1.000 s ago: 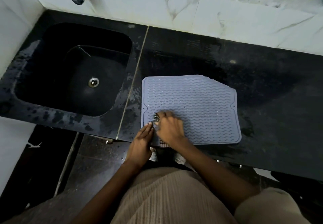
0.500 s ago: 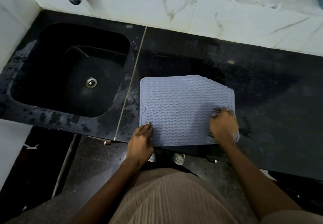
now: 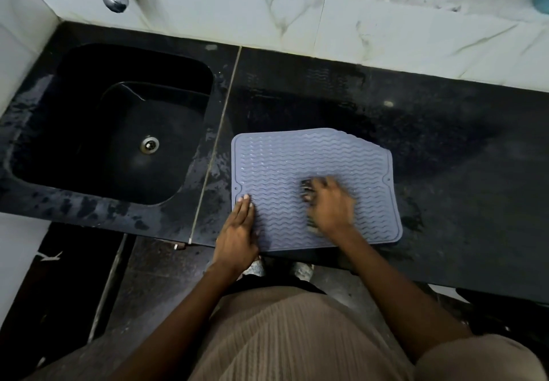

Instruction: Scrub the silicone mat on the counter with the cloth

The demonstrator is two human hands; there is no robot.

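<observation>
On black counter (image 3: 445, 172), grey silicone mat (image 3: 282, 166) lying flat; left hand (image 3: 237, 235) pressing its near-left edge, fingers straight; right hand (image 3: 329, 205) gripping dark cloth (image 3: 307, 190) mid-mat. No readable writing.

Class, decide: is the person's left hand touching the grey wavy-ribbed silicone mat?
Touching. The head view shows the left hand lying flat, fingers straight, on the grey wavy-ribbed silicone mat's left edge.
</observation>
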